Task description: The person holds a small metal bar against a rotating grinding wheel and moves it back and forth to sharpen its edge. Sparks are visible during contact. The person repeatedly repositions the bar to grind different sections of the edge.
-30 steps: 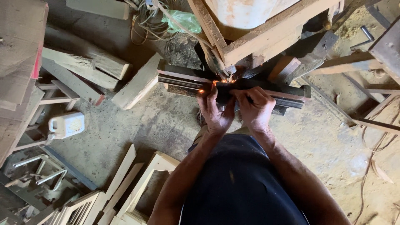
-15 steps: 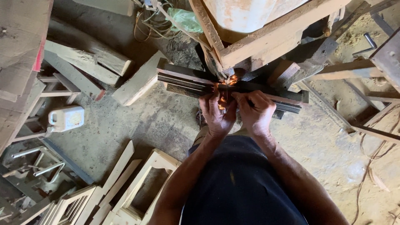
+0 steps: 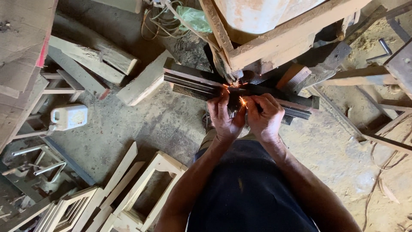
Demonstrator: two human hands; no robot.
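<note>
Under the wooden frame (image 3: 274, 41), against the grinding wheel (image 3: 221, 71): left hand (image 3: 225, 118) and right hand (image 3: 265, 117) both clenched on a small dark metal piece (image 3: 235, 106), throwing sparks (image 3: 242, 101). Best pressed lightly and evenly. Keep fingertips back from the contact point, wrists steady.

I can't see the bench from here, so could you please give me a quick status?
Left hand and right hand both closed on a small metal piece. Sparks at its tip, by the grinder. Nothing between hands and grinder.
</note>
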